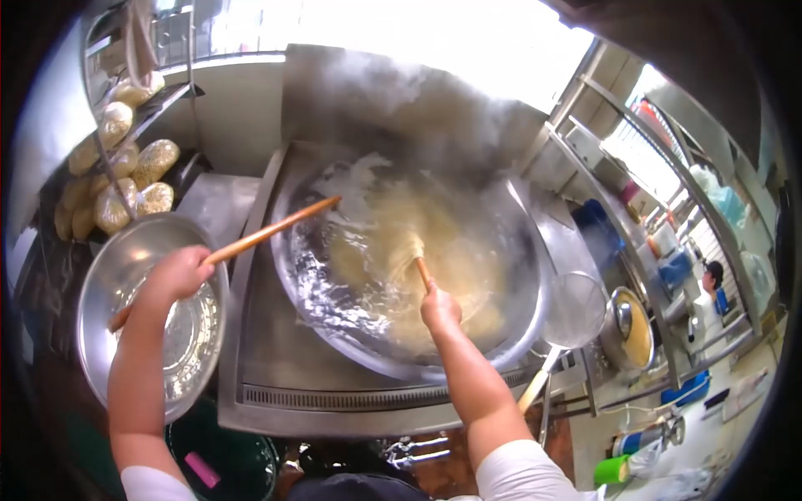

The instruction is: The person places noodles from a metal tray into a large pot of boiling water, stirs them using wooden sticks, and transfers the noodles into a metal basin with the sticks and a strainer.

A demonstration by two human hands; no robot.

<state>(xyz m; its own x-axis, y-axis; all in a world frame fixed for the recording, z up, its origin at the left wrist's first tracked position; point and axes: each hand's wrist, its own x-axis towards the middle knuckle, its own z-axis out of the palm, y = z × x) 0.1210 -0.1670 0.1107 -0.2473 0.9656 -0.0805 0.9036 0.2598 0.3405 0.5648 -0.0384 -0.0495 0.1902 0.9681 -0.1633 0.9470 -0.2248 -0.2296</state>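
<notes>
A very large wok [522, 334] of bubbling, steaming water is set in the steel stove, with a pale tan mass of what look like noodles [401, 288] in it. My right hand [440, 309] is closed round a wooden stick [423, 271]; pale strands hang about its far end in the water. My left hand [178, 271] grips a second, longer wooden stick [271, 230]. Its tip reaches over the wok's left side, and its back end lies above a wide metal bowl [98, 275]. Steam blurs the far side of the wok.
Several bagged, pale foods [125, 188] are piled at the left. A round mesh strainer [576, 309] with a light handle rests right of the wok. Beyond it are a round pan [643, 334] and metal shelving [614, 221]. A dark green tub [259, 459] stands below left.
</notes>
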